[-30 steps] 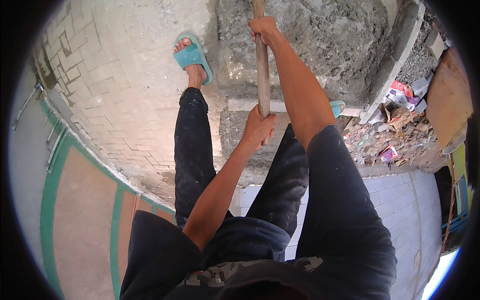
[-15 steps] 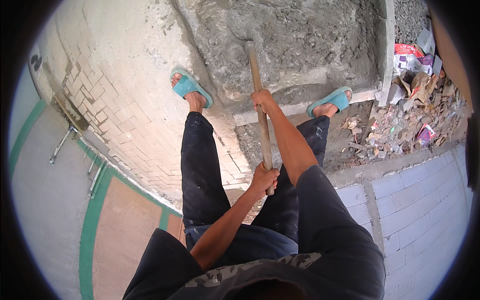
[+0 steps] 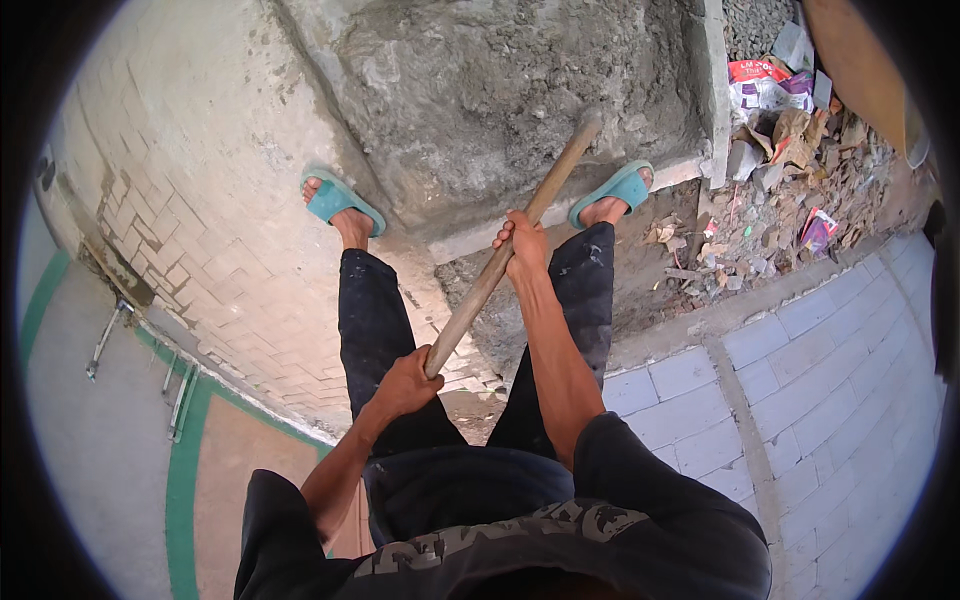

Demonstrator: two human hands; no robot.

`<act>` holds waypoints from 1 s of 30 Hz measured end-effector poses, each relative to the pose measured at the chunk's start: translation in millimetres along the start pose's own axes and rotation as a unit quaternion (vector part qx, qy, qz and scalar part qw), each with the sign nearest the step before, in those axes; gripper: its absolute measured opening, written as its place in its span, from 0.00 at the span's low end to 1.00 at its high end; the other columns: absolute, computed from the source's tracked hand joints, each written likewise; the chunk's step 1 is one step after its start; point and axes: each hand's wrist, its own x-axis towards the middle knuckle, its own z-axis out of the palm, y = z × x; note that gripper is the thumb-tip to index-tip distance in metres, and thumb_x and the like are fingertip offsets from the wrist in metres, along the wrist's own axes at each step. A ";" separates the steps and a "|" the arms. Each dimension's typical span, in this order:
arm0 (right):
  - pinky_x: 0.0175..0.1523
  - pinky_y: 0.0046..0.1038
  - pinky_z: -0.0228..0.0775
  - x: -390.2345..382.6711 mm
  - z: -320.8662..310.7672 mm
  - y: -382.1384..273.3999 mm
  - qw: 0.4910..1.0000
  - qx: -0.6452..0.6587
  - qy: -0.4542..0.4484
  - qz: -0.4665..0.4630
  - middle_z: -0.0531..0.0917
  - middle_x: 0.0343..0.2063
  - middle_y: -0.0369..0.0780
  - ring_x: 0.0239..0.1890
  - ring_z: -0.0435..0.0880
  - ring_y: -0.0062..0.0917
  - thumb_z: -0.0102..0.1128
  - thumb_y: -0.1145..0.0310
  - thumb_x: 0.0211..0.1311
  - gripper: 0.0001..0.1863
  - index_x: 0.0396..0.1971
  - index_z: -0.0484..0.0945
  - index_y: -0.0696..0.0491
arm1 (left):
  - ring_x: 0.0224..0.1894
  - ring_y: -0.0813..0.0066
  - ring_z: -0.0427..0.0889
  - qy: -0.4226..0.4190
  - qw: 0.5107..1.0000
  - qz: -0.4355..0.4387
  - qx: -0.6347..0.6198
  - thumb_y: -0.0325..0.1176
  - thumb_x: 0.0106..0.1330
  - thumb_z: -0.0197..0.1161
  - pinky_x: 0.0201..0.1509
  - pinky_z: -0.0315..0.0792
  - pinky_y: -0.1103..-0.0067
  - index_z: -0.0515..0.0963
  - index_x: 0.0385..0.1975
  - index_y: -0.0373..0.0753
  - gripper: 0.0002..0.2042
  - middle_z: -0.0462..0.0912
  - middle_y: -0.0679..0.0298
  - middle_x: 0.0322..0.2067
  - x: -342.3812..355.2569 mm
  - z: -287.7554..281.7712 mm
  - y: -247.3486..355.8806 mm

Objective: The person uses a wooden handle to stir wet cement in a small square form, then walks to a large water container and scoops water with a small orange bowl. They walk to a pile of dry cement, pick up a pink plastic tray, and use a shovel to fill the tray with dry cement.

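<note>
A long wooden tool handle (image 3: 487, 285) slants across my front, from near my left thigh up and away to the right. My left hand (image 3: 408, 383) is wrapped around its near end. Further up the shaft, my right hand (image 3: 525, 242) grips it with the fingers curled round. The handle's far end lies over the grey wet mortar (image 3: 450, 110), close to my right foot; no tool head can be made out there. Both feet wear teal slippers, the left slipper (image 3: 342, 203) on the pale paving and the right slipper (image 3: 618, 190) at the mortar bed's near edge.
A raised concrete edge (image 3: 716, 100) borders the mortar on the right. Beyond it are gravel (image 3: 757, 30), a red and white torn bag (image 3: 770, 85) and broken rubble (image 3: 775, 225). A light block wall (image 3: 790, 390) stands lower right; brick paving (image 3: 190, 280) spreads left.
The handle has tilted: its far end has swung right toward my right foot, and its near end, with my left hand, has moved left. The view has shifted too.
</note>
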 end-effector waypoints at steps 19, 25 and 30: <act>0.21 0.31 0.73 95.8 100.5 -194.3 0.963 -0.025 -0.122 -0.238 0.72 0.18 0.36 0.17 0.74 0.24 0.64 0.71 0.62 0.10 0.30 0.70 0.56 | 0.32 0.46 0.84 0.206 0.958 0.193 -0.050 0.39 0.61 0.66 0.35 0.76 0.63 0.71 0.45 0.41 0.17 0.82 0.48 0.26 189.4 -16.3 20.5; 0.18 0.32 0.72 219.2 139.1 -174.4 0.971 -0.163 -0.074 -0.157 0.73 0.16 0.41 0.14 0.73 0.27 0.60 0.75 0.62 0.08 0.30 0.71 0.62 | 0.31 0.45 0.83 0.214 0.969 0.095 -0.081 0.41 0.60 0.65 0.35 0.75 0.61 0.72 0.44 0.38 0.18 0.82 0.47 0.26 195.5 -16.3 58.9; 0.16 0.31 0.69 202.4 129.8 -70.3 0.981 -0.171 -0.026 -0.088 0.73 0.15 0.41 0.12 0.72 0.27 0.60 0.75 0.59 0.07 0.28 0.72 0.62 | 0.33 0.43 0.84 0.237 0.967 0.062 -0.067 0.38 0.59 0.65 0.36 0.75 0.58 0.72 0.44 0.39 0.17 0.83 0.46 0.27 177.7 14.8 -25.3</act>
